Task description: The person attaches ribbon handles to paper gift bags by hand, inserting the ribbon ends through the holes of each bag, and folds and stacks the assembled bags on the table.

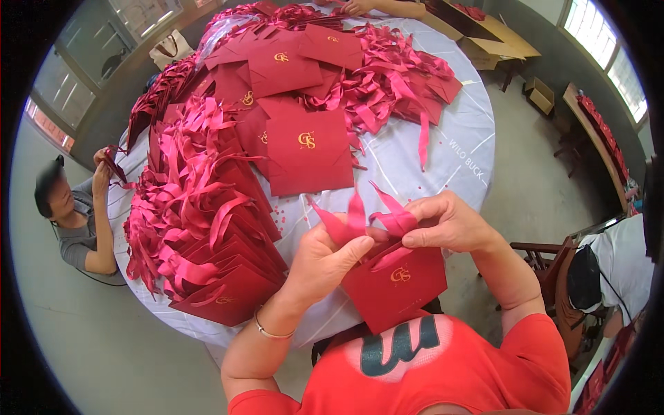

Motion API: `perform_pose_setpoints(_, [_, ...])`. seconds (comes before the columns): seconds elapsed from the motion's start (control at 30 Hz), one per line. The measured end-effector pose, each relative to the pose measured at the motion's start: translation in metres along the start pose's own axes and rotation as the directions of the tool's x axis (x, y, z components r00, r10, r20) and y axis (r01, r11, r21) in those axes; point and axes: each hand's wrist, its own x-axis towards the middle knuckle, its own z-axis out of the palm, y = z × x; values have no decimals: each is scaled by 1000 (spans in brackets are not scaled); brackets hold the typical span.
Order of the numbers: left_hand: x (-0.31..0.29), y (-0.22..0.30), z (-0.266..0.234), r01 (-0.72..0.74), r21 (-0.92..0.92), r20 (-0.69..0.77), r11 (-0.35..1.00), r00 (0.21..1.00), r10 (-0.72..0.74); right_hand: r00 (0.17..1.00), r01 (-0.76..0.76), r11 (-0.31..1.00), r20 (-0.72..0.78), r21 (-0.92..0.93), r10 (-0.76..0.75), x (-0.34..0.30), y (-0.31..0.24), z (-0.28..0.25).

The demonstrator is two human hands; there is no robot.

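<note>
A dark red paper gift bag (394,294) with a gold emblem hangs between my hands at the table's near edge. My left hand (330,254) pinches a pink ribbon (355,216) at the bag's top left. Opposite it, my right hand (446,223) grips a looped ribbon (395,223) between thumb and fingers at the top right. The fingertips partly hide the bag's upper edge. Just beyond my hands, a flat red bag (310,153) lies on the tablecloth.
Many ribboned bags (207,214) stand packed in a row at left; more lie piled (283,62) at the far side of the round table (449,162). A co-worker (76,221) sits at left; another's hand (360,7) shows at the far edge. Cardboard boxes (494,45) stand far right.
</note>
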Motion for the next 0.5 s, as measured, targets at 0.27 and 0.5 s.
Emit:
perform_pose_setpoints(0.27, [-3, 6, 0, -152, -149, -149, 977, 980, 130, 989, 144, 967, 43, -211, -138, -4, -4, 11])
perform_pose_setpoints(0.5, [-5, 6, -8, -199, -219, -203, 955, 967, 155, 987, 162, 963, 54, -215, -154, -7, 0, 17])
